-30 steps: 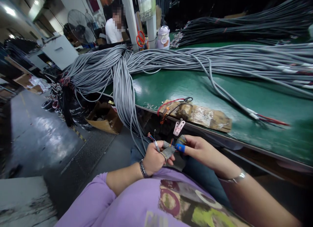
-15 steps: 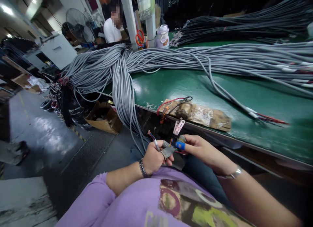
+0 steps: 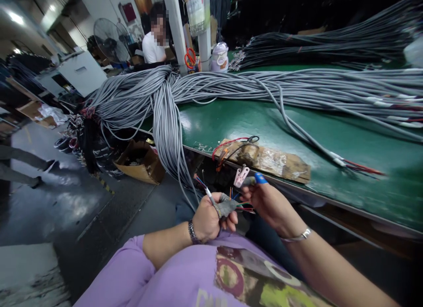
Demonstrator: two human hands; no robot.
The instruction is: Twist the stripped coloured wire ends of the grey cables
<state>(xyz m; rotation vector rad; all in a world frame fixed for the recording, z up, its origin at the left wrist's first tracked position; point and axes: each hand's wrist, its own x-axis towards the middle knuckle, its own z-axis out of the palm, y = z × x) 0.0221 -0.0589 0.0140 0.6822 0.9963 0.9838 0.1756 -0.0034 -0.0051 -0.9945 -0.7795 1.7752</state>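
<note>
Grey cable (image 3: 213, 202), near centre: clamped in fingers of left hand (image 3: 208, 218); coloured wires (image 3: 245, 204) already spread, ends' finish indiscernible. Right hand (image 3: 267, 202): just beside wires, fingers' grip cannot be told.

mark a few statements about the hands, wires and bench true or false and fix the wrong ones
1. The left hand holds a grey cable with coloured wires at its end. True.
2. The right hand has red wrapping on its thumb. False: the wrapping is blue.
3. Grey cables hang over the edge of the green bench. True.
4. The cardboard strip lies on the floor. False: it lies along the bench's near edge.
5. A bracelet is on the right wrist. True.
</note>
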